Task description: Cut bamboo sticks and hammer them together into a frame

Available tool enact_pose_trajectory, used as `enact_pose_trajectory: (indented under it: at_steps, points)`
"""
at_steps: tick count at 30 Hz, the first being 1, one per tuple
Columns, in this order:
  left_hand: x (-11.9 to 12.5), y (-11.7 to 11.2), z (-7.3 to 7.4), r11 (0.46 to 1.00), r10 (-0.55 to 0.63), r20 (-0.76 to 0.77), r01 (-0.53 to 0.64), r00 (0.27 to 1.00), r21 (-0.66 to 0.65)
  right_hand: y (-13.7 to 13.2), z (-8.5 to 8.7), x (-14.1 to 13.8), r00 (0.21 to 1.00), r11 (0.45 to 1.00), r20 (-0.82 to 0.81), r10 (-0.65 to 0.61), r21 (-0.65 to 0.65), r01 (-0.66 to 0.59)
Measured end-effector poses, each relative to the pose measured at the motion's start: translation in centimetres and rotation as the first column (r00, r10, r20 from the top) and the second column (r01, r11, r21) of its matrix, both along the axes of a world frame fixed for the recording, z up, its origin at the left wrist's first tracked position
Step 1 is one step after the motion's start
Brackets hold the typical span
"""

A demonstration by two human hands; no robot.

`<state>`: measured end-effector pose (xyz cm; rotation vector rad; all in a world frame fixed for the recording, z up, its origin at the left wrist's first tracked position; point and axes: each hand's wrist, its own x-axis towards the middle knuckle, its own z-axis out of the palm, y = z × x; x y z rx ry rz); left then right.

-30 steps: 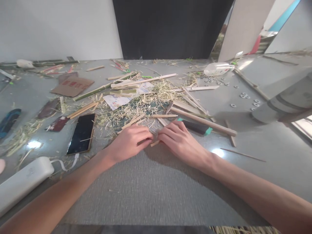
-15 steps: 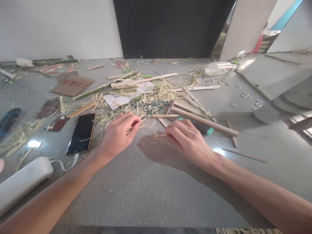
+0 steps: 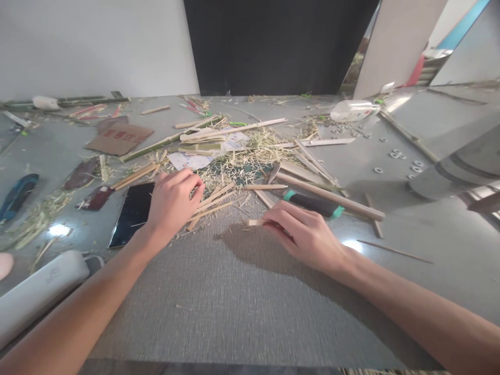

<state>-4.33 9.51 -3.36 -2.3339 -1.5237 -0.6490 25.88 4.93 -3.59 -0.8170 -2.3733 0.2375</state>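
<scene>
My right hand (image 3: 302, 234) is closed in a pinch round a short pale bamboo strip (image 3: 255, 222); its end sticks out to the left and the rest is hidden by my fingers. Left of it, my left hand (image 3: 175, 198) hovers with loosely bent fingers and a gap between thumb and forefinger, nothing visible in it. Several thin bamboo strips (image 3: 214, 204) lie fanned out just right of the left hand. Behind the right hand lies a dark tool handle with green ends (image 3: 314, 203), beside a long wooden stick (image 3: 332, 195).
Shavings (image 3: 269, 146) and split bamboo cover the table's middle. A phone (image 3: 130, 216) lies partly under my left wrist, near a white power bank (image 3: 47, 286). Cardboard (image 3: 120, 138) lies back left. At right are a clear bottle (image 3: 353, 110), small rings (image 3: 397, 154) and a grey cylinder (image 3: 453, 166).
My left hand has moved left, away from the thin strips, which now show on the table. The strip in my right hand has turned to show a broader face.
</scene>
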Motion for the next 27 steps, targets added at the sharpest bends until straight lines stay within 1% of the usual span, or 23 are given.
enact_pose_trajectory:
  at_steps: [2, 4, 5, 7, 10, 12, 14, 16, 18, 20, 22, 25, 27]
  points:
    - [0.6, -0.4, 0.2, 0.989, -0.135, 0.055, 0.137, 0.989, -0.046, -0.1, 0.0, -0.1, 1.000, 1.000, -0.006, 0.007, -0.017, -0.007]
    - [1.1, -0.6, 0.3, 0.961, -0.252, 0.071, 0.259, 0.965, -0.100, -0.2, 0.1, -0.1, 1.000, 1.000, -0.007, 0.002, -0.031, -0.002]
    - [1.2, -0.7, 0.2, 0.948, -0.291, 0.054, 0.296, 0.955, -0.121, -0.2, 0.1, -0.1, 1.000, 0.999, -0.003, 0.000, -0.038, 0.000]
    - [1.4, -0.7, -0.1, 0.933, -0.330, -0.013, 0.325, 0.944, -0.155, -0.3, 0.0, -0.1, 1.000, 0.998, 0.009, -0.006, -0.055, 0.006]
    - [1.4, -0.5, -0.7, 0.934, -0.325, -0.097, 0.304, 0.941, -0.186, -0.3, -0.1, -0.1, 0.999, 0.995, 0.026, -0.030, -0.094, 0.032]
    - [1.4, -0.5, -0.8, 0.932, -0.324, -0.097, 0.299, 0.941, -0.206, -0.2, -0.3, -0.1, 0.998, 0.992, 0.031, -0.049, -0.115, 0.053]
    - [1.5, -0.7, -0.6, 0.927, -0.309, -0.005, 0.300, 0.951, -0.227, -0.2, -0.3, -0.1, 0.998, 0.991, 0.036, -0.054, -0.125, 0.058]
    - [1.6, -1.0, -0.1, 0.926, -0.247, 0.163, 0.282, 0.955, -0.251, -0.1, -0.4, -0.1, 0.998, 0.989, 0.046, -0.047, -0.136, 0.053]
    - [1.7, -1.3, 0.4, 0.921, -0.160, 0.329, 0.261, 0.931, -0.289, -0.1, -0.4, -0.2, 0.998, 0.986, 0.050, -0.039, -0.161, 0.047]
    - [1.9, -1.6, 0.7, 0.917, -0.107, 0.408, 0.249, 0.907, -0.313, -0.2, -0.4, -0.2, 0.999, 0.980, 0.043, -0.033, -0.197, 0.041]
    - [2.0, -1.7, 0.8, 0.919, -0.112, 0.400, 0.248, 0.910, -0.307, -0.2, -0.4, -0.2, 0.999, 0.974, 0.036, -0.033, -0.222, 0.040]
    - [2.4, -1.8, 0.5, 0.923, -0.164, 0.341, 0.266, 0.926, -0.279, -0.2, -0.4, -0.3, 0.998, 0.973, 0.042, -0.049, -0.225, 0.057]
    - [2.6, -1.9, 0.2, 0.917, -0.171, 0.324, 0.271, 0.931, -0.294, -0.2, -0.5, -0.3, 0.998, 0.973, 0.041, -0.050, -0.222, 0.058]
